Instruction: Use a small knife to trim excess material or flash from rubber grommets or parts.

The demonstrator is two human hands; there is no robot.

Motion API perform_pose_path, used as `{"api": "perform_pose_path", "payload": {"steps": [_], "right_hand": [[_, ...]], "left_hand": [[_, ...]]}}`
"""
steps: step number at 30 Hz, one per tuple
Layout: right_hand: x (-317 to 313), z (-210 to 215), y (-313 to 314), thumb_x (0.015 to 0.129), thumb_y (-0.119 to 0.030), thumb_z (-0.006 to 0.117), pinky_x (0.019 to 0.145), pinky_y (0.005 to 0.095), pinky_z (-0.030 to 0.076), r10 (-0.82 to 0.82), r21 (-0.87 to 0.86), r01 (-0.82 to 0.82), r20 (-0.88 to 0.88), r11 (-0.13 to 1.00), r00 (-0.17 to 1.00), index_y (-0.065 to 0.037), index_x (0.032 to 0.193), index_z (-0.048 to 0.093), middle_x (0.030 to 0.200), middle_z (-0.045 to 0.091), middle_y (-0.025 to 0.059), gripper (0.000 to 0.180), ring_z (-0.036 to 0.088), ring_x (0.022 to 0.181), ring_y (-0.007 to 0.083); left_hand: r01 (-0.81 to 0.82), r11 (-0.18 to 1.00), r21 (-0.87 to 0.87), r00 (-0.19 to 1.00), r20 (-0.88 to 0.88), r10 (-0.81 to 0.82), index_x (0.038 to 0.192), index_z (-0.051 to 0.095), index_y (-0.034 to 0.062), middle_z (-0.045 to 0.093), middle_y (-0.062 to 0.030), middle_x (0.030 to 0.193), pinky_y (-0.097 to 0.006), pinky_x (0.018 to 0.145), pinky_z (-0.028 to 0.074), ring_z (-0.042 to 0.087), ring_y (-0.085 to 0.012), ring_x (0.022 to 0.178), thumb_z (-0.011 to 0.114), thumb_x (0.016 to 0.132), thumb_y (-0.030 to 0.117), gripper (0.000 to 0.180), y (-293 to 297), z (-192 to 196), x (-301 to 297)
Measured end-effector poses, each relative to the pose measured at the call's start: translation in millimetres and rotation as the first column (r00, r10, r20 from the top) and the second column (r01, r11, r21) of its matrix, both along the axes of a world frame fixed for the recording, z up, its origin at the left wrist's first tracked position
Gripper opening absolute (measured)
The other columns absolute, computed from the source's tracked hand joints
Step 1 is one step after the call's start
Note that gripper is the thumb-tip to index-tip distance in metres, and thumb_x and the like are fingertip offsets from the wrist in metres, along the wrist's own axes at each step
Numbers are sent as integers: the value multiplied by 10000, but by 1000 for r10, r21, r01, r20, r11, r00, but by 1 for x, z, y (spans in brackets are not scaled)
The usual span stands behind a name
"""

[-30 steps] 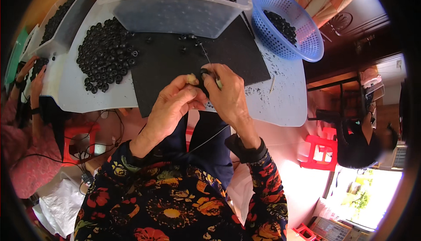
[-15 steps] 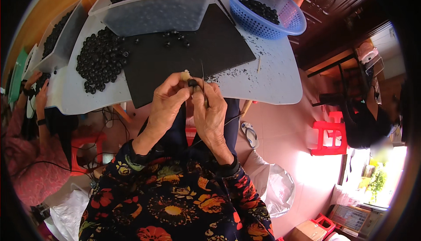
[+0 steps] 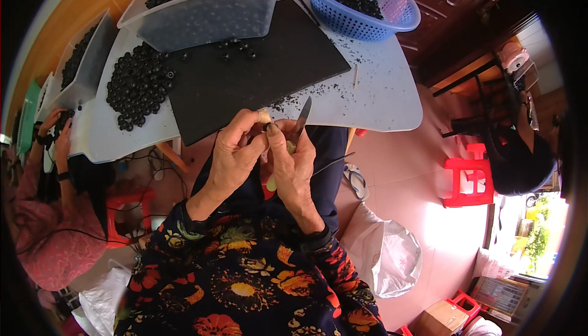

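Note:
In front of my lap, my left hand (image 3: 229, 161) pinches a small round black piece (image 3: 267, 127), mostly covered by fingertips. Pale wrapping (image 3: 264, 116) covers a fingertip of that hand. My right hand (image 3: 295, 174) is closed round a small knife (image 3: 304, 115), its blade pointing up and away, tilted right and apart from the piece. The right thumb rests against the black piece. Just beyond my hands lies a black mat (image 3: 263, 79) on the light grey table (image 3: 392, 100). A heap of similar black pieces (image 3: 138, 85) sits left of the mat.
A clear plastic bin (image 3: 208, 27) of black pieces and a blue basket (image 3: 367, 30) stand at the back. Dark scraps litter the table's right side. Another person's hands (image 3: 61, 137) work at the far left. A white sack (image 3: 392, 256) and red stool (image 3: 468, 180) are on the right.
The knife blade has turned from nearly edge-on beside the black piece to showing its flat side, leaning right. Both hands stay together. The whole view has shifted slightly.

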State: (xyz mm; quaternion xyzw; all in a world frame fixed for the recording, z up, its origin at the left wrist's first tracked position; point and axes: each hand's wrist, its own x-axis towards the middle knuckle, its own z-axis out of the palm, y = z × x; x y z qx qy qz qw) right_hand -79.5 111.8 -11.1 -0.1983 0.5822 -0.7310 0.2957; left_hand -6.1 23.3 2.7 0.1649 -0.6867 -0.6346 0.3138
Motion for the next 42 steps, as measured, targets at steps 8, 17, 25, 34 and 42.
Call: {"api": "perform_pose_path", "payload": {"steps": [8,17,25,34,42], "right_hand": [[-4,10,7,942,-234,575,423,158,282,110,-154,-67,286,986,952,-17,1002,578,700,500,-45,225,379,519,-5],[0,11,14,956,-119,503,458,204,347,-12,-84,14,18,996,1000,2,980,586,722,539,-8,148,412,516,49],[-12,8,23,887,-2,514,525,306,447,22,143,58,-502,988,864,16,829,499,664,553,140,62,541,533,206],[-18,-5,18,838,-40,594,515,400,462,89,190,44,-640,981,763,-7,846,489,709,569,178,110,585,611,373],[-20,-6,17,833,-38,593,517,400,467,111,213,38,-646,976,755,-12,858,490,724,576,170,109,591,613,366]], "left_hand": [[15,997,-80,1000,-14,-16,1067,570,-34,534,-16,864,-209,591,475,543,-59,720,531,847,-64,225,-3,1,4],[120,955,271,993,-46,-112,1085,572,-22,592,-24,934,-219,761,462,548,-68,831,544,870,17,220,-3,5,11],[144,951,272,990,-41,-138,1096,582,-18,590,-9,891,-227,754,458,548,-65,819,541,878,22,225,-7,1,2],[180,949,258,981,23,-192,1092,588,-21,569,5,825,-197,675,458,548,-51,757,525,875,-5,226,-17,-3,-5],[190,949,253,978,41,-207,1085,595,-6,576,0,925,-210,753,444,530,-56,849,531,859,-30,236,-17,-2,-3]]}}
